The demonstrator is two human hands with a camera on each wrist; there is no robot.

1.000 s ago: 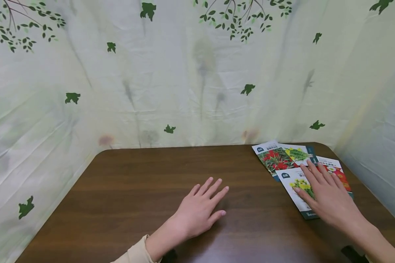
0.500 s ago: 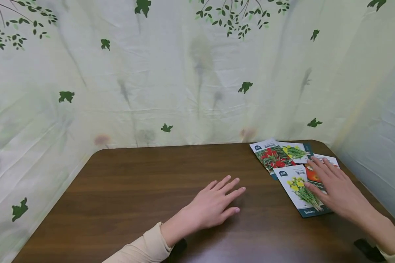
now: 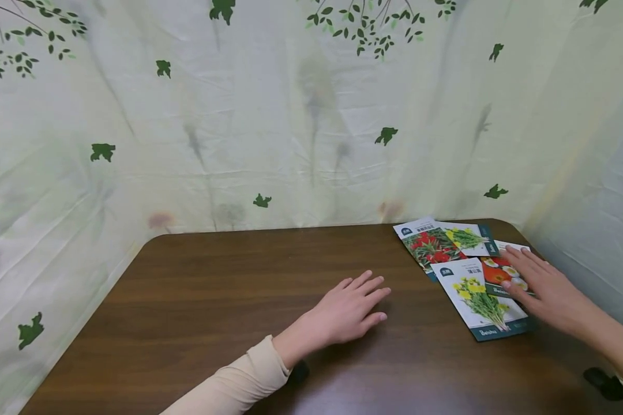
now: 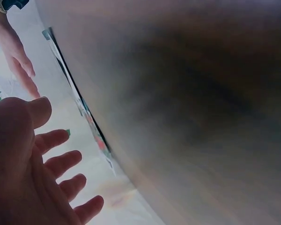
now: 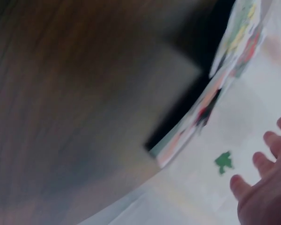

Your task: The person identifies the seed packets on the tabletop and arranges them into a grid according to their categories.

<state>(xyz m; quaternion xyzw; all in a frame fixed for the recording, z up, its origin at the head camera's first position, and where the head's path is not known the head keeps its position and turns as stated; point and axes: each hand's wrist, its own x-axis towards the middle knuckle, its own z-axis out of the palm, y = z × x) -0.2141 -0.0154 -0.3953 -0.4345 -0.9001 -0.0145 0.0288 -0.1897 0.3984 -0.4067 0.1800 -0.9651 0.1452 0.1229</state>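
Several seed packets with flower pictures lie overlapping at the table's right rear. In front is a yellow-flower packet; behind it are a red-flower packet and a smaller-looking yellow-flower packet. A red-and-white-flower packet is partly hidden by my right hand. That hand hovers over the pile's right side, fingers extended, holding nothing; the right wrist view shows a gap between it and the packets. My left hand hovers above mid-table, left of the packets, fingers spread and nothing held.
The brown wooden table has rounded rear corners. A pale curtain printed with leaves and branches hangs behind it and along both sides. Dark wrist straps show at both wrists.
My right hand has moved right, uncovering more of the front yellow-flower packet. My left hand has moved right and slightly away from me. The packets stay in place; the head view shifted slightly.
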